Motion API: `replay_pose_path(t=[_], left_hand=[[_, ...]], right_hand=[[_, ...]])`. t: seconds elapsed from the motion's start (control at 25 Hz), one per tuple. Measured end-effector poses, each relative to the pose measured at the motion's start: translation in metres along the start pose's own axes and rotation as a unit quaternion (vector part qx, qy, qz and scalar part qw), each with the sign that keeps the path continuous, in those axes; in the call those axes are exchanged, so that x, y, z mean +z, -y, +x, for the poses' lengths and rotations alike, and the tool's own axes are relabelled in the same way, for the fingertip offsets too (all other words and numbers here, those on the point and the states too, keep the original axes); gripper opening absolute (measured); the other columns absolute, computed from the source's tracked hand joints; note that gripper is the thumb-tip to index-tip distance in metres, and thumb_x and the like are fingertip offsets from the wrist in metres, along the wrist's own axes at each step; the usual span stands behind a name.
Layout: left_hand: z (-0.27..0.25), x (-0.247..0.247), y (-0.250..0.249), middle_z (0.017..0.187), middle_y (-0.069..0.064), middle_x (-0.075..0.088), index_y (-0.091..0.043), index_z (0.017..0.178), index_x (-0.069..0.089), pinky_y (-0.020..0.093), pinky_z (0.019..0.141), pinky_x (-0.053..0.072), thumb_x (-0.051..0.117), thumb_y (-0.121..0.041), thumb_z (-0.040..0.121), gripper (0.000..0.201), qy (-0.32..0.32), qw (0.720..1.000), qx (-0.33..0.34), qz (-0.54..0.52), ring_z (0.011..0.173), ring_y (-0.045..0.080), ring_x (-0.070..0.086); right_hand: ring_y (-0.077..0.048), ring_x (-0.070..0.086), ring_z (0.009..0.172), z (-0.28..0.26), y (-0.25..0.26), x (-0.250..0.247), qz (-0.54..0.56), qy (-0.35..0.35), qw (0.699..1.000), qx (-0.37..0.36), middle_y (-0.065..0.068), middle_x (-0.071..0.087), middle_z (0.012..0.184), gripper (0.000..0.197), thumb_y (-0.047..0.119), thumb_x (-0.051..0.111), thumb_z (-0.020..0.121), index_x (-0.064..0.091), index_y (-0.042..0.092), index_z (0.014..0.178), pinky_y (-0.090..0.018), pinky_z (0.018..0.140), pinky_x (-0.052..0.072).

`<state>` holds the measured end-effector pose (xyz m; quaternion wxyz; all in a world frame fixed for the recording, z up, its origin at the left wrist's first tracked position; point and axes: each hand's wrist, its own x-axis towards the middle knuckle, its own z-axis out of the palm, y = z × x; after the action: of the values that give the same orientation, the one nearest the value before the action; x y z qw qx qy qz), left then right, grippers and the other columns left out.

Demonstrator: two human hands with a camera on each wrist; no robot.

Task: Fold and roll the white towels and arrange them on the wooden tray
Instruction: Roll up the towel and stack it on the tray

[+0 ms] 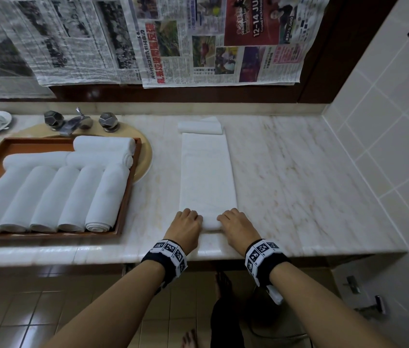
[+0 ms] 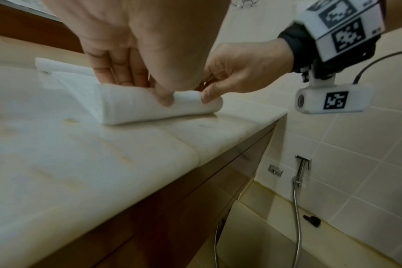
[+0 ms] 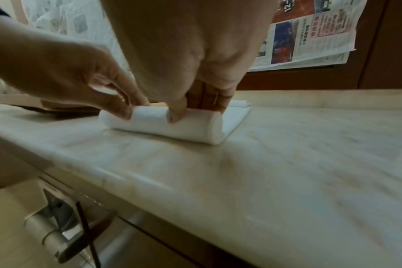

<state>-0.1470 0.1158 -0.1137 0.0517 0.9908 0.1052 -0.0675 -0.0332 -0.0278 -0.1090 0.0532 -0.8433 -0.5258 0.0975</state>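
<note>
tray [image 1: 125,197] cut off at left

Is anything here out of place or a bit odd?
Yes: newspaper sheets cover the wall above the counter. The wooden tray sits over the sink, under the tap. Otherwise tidy: rolled towels lie neatly while both hands roll another towel.

From the long towel [image 1: 207,172] I see bare counter [image 1: 299,177] all the way right to the tiled wall [image 1: 386,136], so my right hand [image 1: 236,222] can pass there. Left of it, the wooden tray [image 1: 123,209] packed with rolled towels [image 1: 55,197] blocks the way. Beyond its far end lies a small folded towel [image 1: 201,127]; the tap [image 1: 78,121] stands further left.
</note>
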Motion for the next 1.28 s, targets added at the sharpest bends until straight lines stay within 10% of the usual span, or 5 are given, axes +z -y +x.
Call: replay_pose_path(t=[0.12,0.28,0.72,1.0,1.28], left_hand=[[-0.004,-0.004,0.004,0.103,0.007,0.063,-0.011,0.103,0.06,0.033,0.083,0.04,0.054,-0.006,0.087,0.019,0.022,1.0,0.001,0.006,0.096,0.027,0.054],[-0.01,-0.013,0.008,0.113,0.01,0.063,-0.012,0.127,0.05,0.032,0.087,0.039,0.044,-0.012,0.098,0.03,0.028,0.999,0.008,-0.04,0.102,0.028,0.054],[0.008,-0.014,-0.004,0.105,0.002,0.059,-0.017,0.104,0.068,0.029,0.075,0.046,0.053,-0.007,0.093,0.02,-0.025,0.99,-0.096,-0.104,0.096,0.023,0.058],[-0.005,0.003,-0.012,0.107,0.003,0.058,-0.008,0.102,0.065,0.032,0.081,0.05,0.065,-0.024,0.085,0.023,-0.047,0.988,-0.068,-0.127,0.104,0.021,0.052],[0.0,-0.001,-0.012,0.077,0.006,0.06,-0.01,0.074,0.061,0.034,0.065,0.047,0.067,0.003,0.055,0.024,-0.034,0.999,-0.03,-0.018,0.072,0.026,0.056]], right_hand=[[-0.027,0.049,0.112,-0.001,0.0,-0.009,0.017,0.049,0.999,-0.006,-0.009,0.058,0.118,0.042,-0.008,0.047,0.086,0.056,0.007,0.124,-0.034,0.093,0.039],[-0.019,0.056,0.092,-0.004,-0.002,-0.016,0.118,0.074,0.99,0.036,-0.007,0.061,0.11,0.03,0.002,0.053,0.093,0.054,0.018,0.119,-0.031,0.084,0.048],[-0.019,0.06,0.068,-0.007,0.023,0.003,0.008,-0.07,0.997,-0.003,-0.002,0.06,0.072,0.024,0.005,0.083,0.059,0.064,0.012,0.071,-0.025,0.047,0.043],[-0.02,0.063,0.073,-0.007,0.023,0.011,0.018,-0.054,0.998,-0.009,-0.003,0.064,0.08,0.041,0.007,0.091,0.043,0.07,0.01,0.078,-0.024,0.054,0.052],[-0.029,0.051,0.112,0.006,0.011,-0.004,-0.024,0.022,0.999,-0.022,-0.011,0.059,0.118,0.037,-0.005,0.053,0.083,0.06,0.003,0.119,-0.034,0.091,0.045]])
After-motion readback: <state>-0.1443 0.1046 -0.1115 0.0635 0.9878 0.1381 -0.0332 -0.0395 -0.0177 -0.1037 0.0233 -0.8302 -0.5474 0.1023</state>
